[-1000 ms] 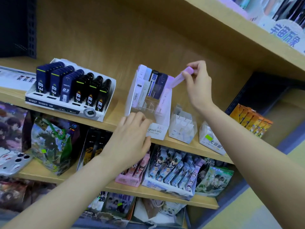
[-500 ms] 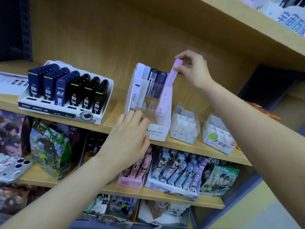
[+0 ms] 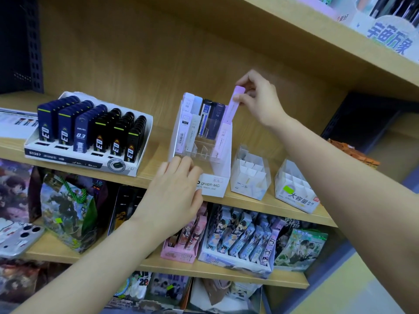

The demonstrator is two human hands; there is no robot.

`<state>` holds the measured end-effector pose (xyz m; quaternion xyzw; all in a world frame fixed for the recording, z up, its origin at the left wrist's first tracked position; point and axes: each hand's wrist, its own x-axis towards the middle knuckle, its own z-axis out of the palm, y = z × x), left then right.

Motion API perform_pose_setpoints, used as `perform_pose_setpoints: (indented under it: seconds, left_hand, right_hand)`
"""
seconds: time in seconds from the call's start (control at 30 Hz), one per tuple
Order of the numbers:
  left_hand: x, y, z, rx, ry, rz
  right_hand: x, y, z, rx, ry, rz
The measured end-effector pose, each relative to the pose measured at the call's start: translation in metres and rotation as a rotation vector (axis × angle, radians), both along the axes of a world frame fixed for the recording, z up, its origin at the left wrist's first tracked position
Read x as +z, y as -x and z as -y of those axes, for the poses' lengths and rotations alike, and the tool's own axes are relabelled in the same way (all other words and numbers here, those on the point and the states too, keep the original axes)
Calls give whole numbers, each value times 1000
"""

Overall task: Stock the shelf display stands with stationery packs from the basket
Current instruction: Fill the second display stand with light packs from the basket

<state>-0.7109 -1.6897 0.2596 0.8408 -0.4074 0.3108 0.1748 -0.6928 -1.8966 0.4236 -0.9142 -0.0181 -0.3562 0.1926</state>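
Observation:
A white tiered display stand (image 3: 216,177) marked "graph MG" stands on the middle wooden shelf (image 3: 154,171) and holds several slim lead packs in white, blue and dark navy. My right hand (image 3: 260,98) pinches the top of a lilac lead pack (image 3: 232,105), whose lower end sits in the stand's back right slot. My left hand (image 3: 174,196) rests on the stand's front left corner, fingers laid over its edge. No basket is in view.
A tray of dark lead cases (image 3: 90,132) sits left of the stand. Right of it stand two white divided stands (image 3: 249,177) (image 3: 297,191) with no packs in them, then orange packs (image 3: 353,152). The upper shelf board (image 3: 317,48) overhangs my right hand. Lower shelves carry illustrated packs.
My right hand turned the lilac pack from tilted to nearly upright and lowered it into the stand's back right slot. My left hand stayed on the stand's front.

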Motion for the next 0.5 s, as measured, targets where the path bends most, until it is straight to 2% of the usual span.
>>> perform_pose_setpoints:
  seconds: [0.1,0.23,0.3,0.4,0.5]
  left_hand:
    - [0,1,0,0,3,-8]
    - [1,0,0,1,-6,0]
    - [1,0,0,1,-9,1]
    - [1,0,-1,-17,-11,-6]
    - [2,1,-3,-19,-20,-16]
  right_hand:
    - [0,-1,1,-17,-31,-5]
    - [6,-4,-1,-7,29,-53]
    - [2,-1,-5,9,35,19]
    - [-13,11,-14,50,-71,175]
    - [-37,27,-21,102,-88,87]
